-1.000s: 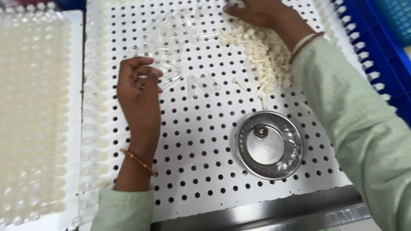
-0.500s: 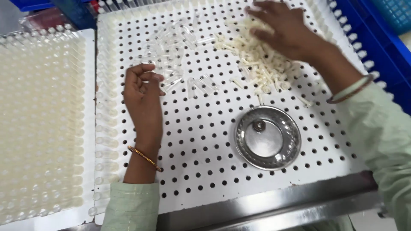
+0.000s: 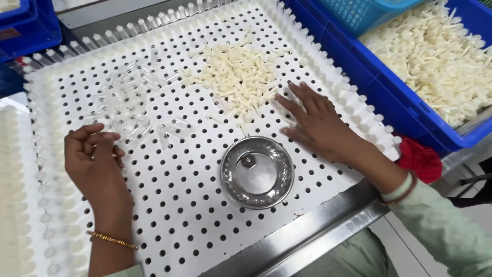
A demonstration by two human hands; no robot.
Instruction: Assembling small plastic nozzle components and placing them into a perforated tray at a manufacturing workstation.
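A white perforated tray lies in front of me. My left hand rests on its left side with fingers curled in; whether it pinches a small piece I cannot tell. Several clear plastic tubes lie scattered just beyond that hand. My right hand lies flat and spread on the tray, its fingertips at the near edge of a heap of cream plastic stoppers. A small round steel dish sits between my hands, holding one small piece.
A blue crate full of cream stoppers stands at the right, with a lighter blue basket behind it. A red cloth lies by my right wrist. A second white tray of filled tubes is at the left. A steel table edge runs along the front.
My right hand has drawn back from the far side of the stopper heap to its near edge. The view has shifted, bringing the blue crate into sight. My left hand stays put.
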